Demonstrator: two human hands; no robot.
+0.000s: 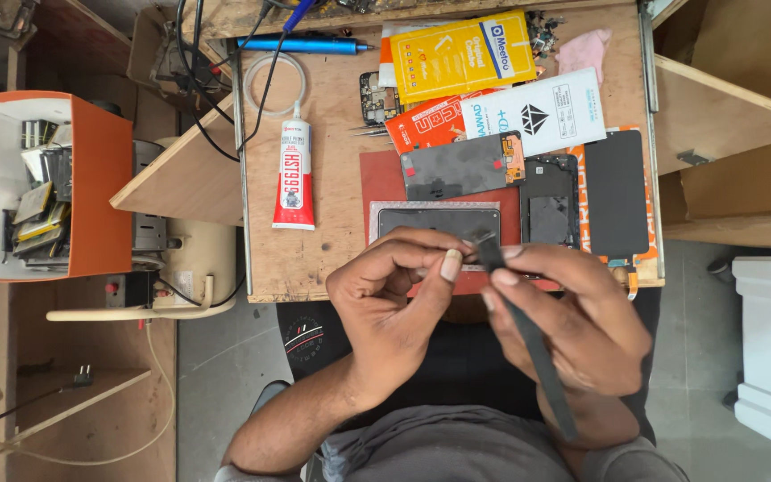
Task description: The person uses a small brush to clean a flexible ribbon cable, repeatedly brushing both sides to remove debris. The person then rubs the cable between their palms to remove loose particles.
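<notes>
Two bare hands meet at the near edge of a wooden workbench [332, 241], seen from the head camera.

Head view: the right hand [573, 321] is closed around a long dark flat strip [528, 339], thumb and forefinger pinching it near its upper end; the strip runs from about 11 o'clock down to 5 o'clock across the palm and ends near the forearm. The left hand [385, 303] is curled, fingers bent inward, with thumb and forefinger nipped at the strip's top end. Whether a small separate piece sits between those fingertips cannot be told; the spot is partly covered.

Directly at 12 o'clock from the hands lies a grey-framed phone panel [439, 220] on a red mat [385, 178]. Beyond it, a dark display panel [461, 166] with a small orange flex part at its right end. At 1 o'clock sit an opened black phone body [549, 201] and a plain black panel [616, 192]. At 11 o'clock, a red-and-white glue tube [294, 174] lies lengthwise. Yellow, orange and white packets [466, 55] lie at the far edge, beside a blue pen-shaped tool [301, 43]. Well apart at 9 o'clock stands an orange box [100, 187] holding flat parts.
</notes>
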